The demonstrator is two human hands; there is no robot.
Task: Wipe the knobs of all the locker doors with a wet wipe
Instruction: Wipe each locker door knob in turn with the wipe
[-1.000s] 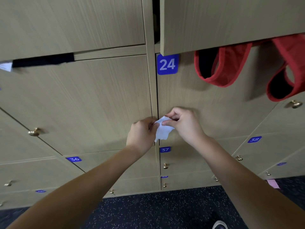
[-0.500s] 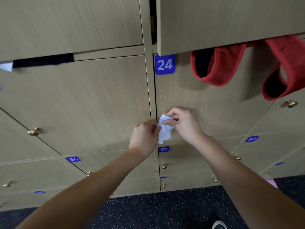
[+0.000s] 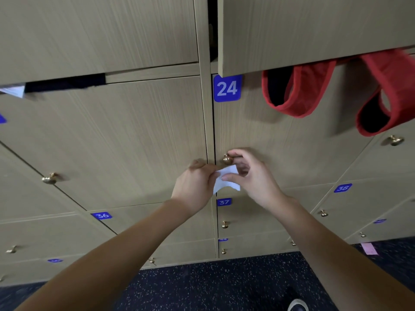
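Observation:
A white wet wipe [image 3: 225, 178] hangs between both hands, just below the brass knob [image 3: 227, 159] of locker door 24 [image 3: 280, 140]. My left hand [image 3: 195, 185] pinches the wipe's left edge. My right hand [image 3: 249, 176] pinches its right side with the thumb, and its index finger curves over the bare knob. More brass knobs show on the left door [image 3: 49, 178], the right door [image 3: 394, 140], door 37 [image 3: 225, 225] and the low doors.
An open locker door [image 3: 314, 30] juts out above on the right, with a red garment [image 3: 301, 93] hanging under it. A dark item [image 3: 65, 83] pokes out of the upper left locker. Dark speckled floor [image 3: 213, 286] and my shoe tip [image 3: 297, 306] lie below.
Both hands have drawn the wipe down and off knob 24, which was covered and now shows bare. The right hand's fingers have spread apart.

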